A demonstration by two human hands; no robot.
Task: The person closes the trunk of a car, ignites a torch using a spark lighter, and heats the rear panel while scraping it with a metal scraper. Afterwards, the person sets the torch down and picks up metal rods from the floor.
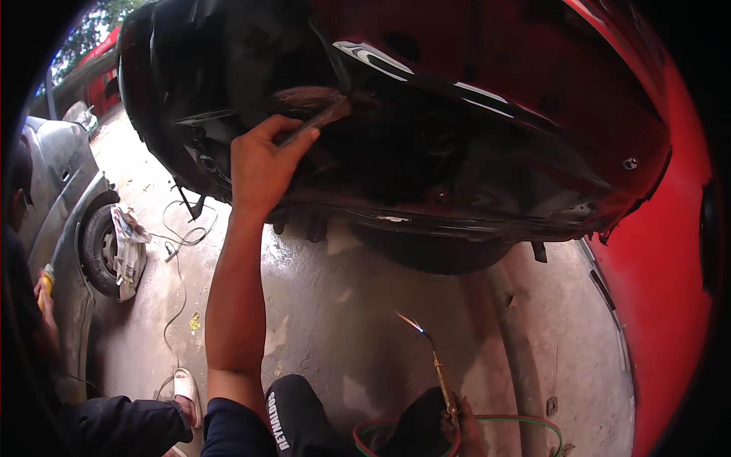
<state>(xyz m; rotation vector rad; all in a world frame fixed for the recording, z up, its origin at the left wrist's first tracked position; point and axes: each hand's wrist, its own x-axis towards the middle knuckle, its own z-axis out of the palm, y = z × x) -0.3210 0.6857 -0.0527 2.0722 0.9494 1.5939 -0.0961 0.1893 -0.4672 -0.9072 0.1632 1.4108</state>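
Note:
My left hand (263, 160) reaches up and grips a flat, grey, blade-like strip (314, 123) between thumb and fingers. Its far end meets a dark, glossy car body panel (457, 160), beside a reddish-brown patch (304, 99). I cannot tell exactly what kind of tool the strip is. Low at the right, my right hand (468, 434), partly in shadow, is closed round a brass gas torch (438, 369). A small flame (411, 323) burns at the torch's bent tip, well below the panel and apart from it.
Red and green hoses (525, 419) loop near my knees. At left, a co-worker's hand (47, 305) holds a yellow object by a grey car (61, 167); a sandalled foot (186, 392) stands near a cable (179, 305) on the concrete floor. A red surface (670, 305) rises at right.

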